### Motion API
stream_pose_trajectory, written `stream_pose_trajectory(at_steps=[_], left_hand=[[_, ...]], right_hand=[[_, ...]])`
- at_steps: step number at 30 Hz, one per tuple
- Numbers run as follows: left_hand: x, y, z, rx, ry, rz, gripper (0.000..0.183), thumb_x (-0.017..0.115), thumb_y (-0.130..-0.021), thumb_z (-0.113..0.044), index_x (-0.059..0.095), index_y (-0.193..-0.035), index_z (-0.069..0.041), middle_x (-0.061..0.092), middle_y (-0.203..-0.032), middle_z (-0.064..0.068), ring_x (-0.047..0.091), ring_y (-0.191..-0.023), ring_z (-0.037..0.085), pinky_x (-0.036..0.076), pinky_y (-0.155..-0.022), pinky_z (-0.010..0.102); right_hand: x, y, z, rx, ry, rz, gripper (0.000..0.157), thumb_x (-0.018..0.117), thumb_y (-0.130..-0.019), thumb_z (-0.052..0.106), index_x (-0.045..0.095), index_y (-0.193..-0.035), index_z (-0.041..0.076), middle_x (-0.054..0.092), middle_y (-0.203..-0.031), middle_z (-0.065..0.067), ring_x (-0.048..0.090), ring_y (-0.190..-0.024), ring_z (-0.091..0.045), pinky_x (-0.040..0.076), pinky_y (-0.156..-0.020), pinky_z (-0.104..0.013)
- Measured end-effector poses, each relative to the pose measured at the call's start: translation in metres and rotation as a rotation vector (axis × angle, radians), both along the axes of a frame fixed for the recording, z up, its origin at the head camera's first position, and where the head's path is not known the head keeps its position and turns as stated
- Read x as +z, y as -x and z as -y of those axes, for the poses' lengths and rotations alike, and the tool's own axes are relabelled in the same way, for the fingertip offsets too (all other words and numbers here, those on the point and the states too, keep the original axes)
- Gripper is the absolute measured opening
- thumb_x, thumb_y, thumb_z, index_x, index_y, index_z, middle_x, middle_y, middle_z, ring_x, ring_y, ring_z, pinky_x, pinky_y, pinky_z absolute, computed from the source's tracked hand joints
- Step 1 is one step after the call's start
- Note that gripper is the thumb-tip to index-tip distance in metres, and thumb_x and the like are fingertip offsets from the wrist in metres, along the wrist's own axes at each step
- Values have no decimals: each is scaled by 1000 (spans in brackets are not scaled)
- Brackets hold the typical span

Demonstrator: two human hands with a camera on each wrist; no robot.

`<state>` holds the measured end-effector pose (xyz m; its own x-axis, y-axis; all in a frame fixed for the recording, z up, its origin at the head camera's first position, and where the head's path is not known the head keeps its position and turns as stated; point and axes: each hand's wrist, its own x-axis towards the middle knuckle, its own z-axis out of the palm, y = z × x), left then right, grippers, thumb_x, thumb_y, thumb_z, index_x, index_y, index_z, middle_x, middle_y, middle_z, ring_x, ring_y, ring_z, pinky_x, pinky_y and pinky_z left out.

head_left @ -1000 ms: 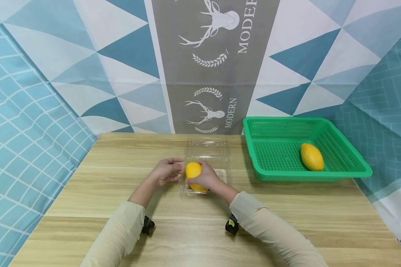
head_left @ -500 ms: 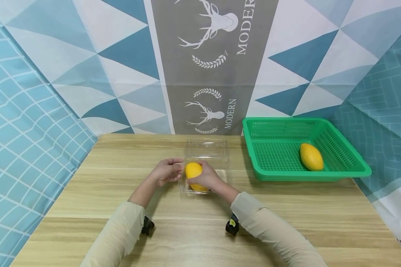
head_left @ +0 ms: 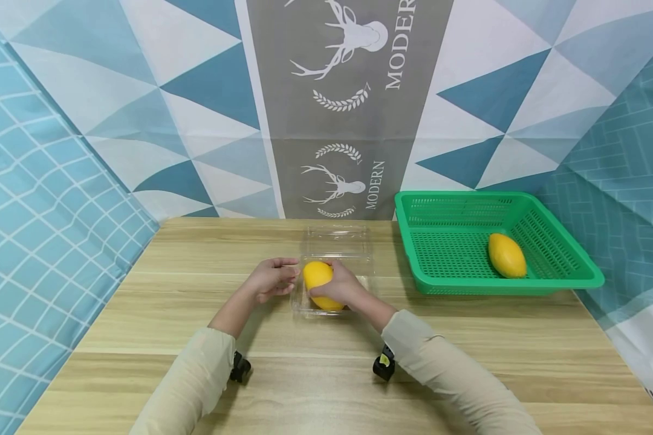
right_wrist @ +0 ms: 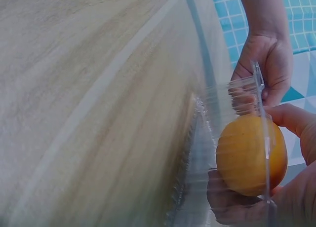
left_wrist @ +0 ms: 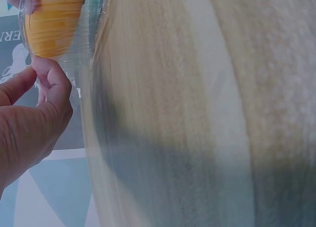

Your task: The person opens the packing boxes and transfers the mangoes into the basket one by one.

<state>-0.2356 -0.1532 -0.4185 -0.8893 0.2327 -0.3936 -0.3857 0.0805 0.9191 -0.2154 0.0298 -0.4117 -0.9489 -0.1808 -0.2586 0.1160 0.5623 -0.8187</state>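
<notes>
A clear plastic clamshell box (head_left: 361,289) lies on the wooden table with its lid (head_left: 337,243) folded back toward the wall. Inside the box, my right hand (head_left: 341,286) grips a yellow mango (head_left: 317,275), thumb on the near side and fingers round the far side. Through the clear wall in the right wrist view, the mango (right_wrist: 245,155) shows with fingers curled beneath it. My left hand (head_left: 272,280) is at the box's left side. In the left wrist view, its thumb and forefinger (left_wrist: 53,75) pinch the rim, close by the mango (left_wrist: 54,22).
To the right stands a green plastic basket (head_left: 462,283) with perforated walls, holding another mango (head_left: 508,256). A patterned cloth wall (head_left: 212,103) rises behind the wooden table (head_left: 315,386). Small black cameras hang at both wrists.
My right hand has shifted slightly to the right with the mango, which has turned a little inside the box. The left hand has stayed at the box's left rim.
</notes>
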Motion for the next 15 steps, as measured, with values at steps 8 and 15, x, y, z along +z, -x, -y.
stream_pose_trajectory(at_steps=[8, 15], left_hand=[[1, 0, 0, -10, 8, -3, 43, 52, -86, -9, 40, -128, -3, 51, -92, 9, 52, -67, 11, 50, -62, 20], [-1, 0, 0, -7, 4, 1, 44, 51, -87, -9, 39, -129, -3, 51, -96, 12, 52, -66, 11, 49, -61, 20]], right_hand=[[7, 0, -4, -1, 1, 8, 84, 77, -62, 26, 32, -132, 15, 49, -118, -7, 51, -92, -23, 46, -75, -34], [17, 0, -8, -14, -11, -4, 84, 77, -63, 27, 32, -133, 14, 49, -120, -10, 51, -96, -24, 46, -78, -36]])
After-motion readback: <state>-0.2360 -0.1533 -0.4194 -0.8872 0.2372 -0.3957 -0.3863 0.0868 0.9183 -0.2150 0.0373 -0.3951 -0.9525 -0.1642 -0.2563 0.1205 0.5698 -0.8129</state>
